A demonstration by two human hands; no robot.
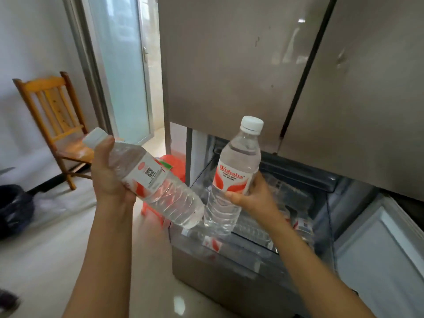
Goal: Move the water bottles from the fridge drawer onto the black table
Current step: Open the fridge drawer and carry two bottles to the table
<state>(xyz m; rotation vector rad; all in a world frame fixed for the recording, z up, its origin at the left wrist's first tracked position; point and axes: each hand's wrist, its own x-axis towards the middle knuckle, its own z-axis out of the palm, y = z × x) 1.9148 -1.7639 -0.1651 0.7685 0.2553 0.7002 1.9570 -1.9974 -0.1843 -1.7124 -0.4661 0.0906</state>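
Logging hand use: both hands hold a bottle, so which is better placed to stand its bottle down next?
Right, probably. The right hand grips the upright bottle, cap on top; the left hand holds the tilted bottle, which would need turning first. The black table is not in view.

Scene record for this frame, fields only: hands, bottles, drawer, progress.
left hand: grips the tilted bottle, cap pointing up-left
right hand: grips the upright bottle at its label
bottle contact: bases close together; cannot tell if they touch
fridge drawer: pulled open, below both bottles
remaining bottles: several lying in the drawer
black table: not in view
nearby: red stool, wooden chair
progress: two bottles lifted out, not yet placed
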